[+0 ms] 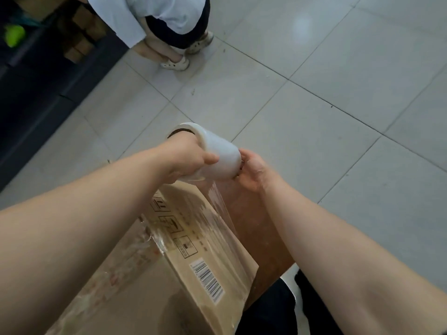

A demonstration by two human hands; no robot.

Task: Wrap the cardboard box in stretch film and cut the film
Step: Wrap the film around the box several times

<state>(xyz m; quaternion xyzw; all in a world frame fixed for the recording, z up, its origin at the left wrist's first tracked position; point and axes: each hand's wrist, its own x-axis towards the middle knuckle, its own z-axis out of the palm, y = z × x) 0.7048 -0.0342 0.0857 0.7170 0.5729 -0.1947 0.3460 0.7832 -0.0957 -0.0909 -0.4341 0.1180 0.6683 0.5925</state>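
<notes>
A brown cardboard box (154, 281) with a barcode label and printed symbols lies below me, its near side and top covered in shiny stretch film. A white roll of stretch film (217, 153) is held above the box's far end. My left hand (191, 158) grips the roll's left end, and my right hand (254, 170) holds its right end. A clear sheet of film (222, 204) runs from the roll down onto the box side.
The box rests on a brown wooden surface (254, 226) over a grey tiled floor (314, 105). Another person (169, 22) in white sandals stands at the top left beside dark shelving (36, 76) holding small boxes.
</notes>
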